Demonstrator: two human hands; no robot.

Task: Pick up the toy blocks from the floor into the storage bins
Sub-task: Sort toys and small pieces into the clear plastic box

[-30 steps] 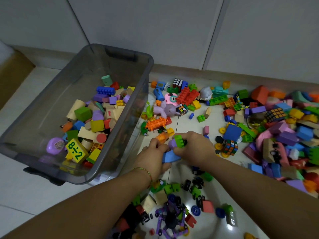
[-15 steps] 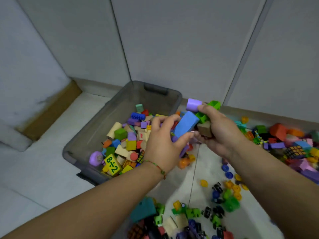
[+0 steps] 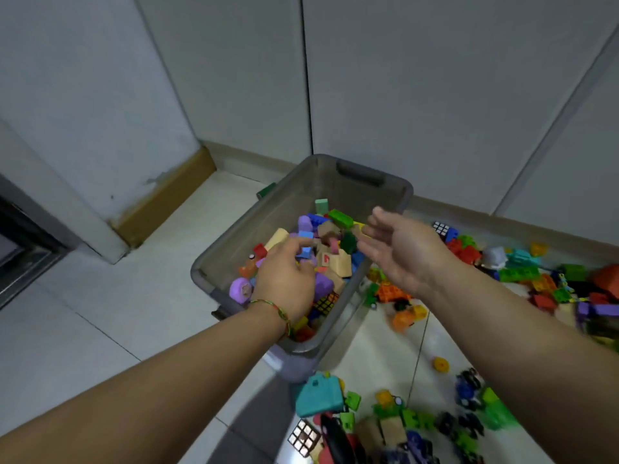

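1. A person's left hand [image 3: 288, 276] hangs over the near half of the grey storage bin [image 3: 254, 212]. The knuckles are up and the fingers curl down onto the heap of toy blocks [image 3: 330, 259]. A blue block [image 3: 304, 252] shows at the fingertips, but it cannot be told whether the fingers pinch it. A green-and-red string bracelet [image 3: 272, 308] circles the wrist.
2. The right hand [image 3: 402, 252] is held above the bin's right rim, fingers straight and slightly spread, palm turned toward the bin, holding nothing.
3. Inside the bin, a green brick [image 3: 340, 218] lies on top of the heap toward the far end, with a mint block [image 3: 321, 205] upright just behind it. A beige wooden wedge [image 3: 341, 262] sits between the two hands. A purple cylinder [image 3: 240, 290] rests against the bin's near left wall, just beside the left hand. A puzzle cube [image 3: 325, 302] lies in the bin's near end, to the right of the wrist.
4. On the tiled floor [image 3: 134, 296] right of the bin, an orange brick [image 3: 392, 293] lies just beside the wall. Red bricks [image 3: 464, 251] and a second, small puzzle cube [image 3: 441, 228] sit near the bin's far right corner amid more scattered pieces.
5. In front of the bin's near corner lie a teal toy [image 3: 320, 395] and a mirrored cube [image 3: 304, 437]. A yellow wheel [image 3: 440, 365] lies apart to their right.
6. A dark green block [image 3: 266, 189] lies on the floor outside the bin's far left wall, and white cabinet doors [image 3: 402, 78] rise behind the bin.
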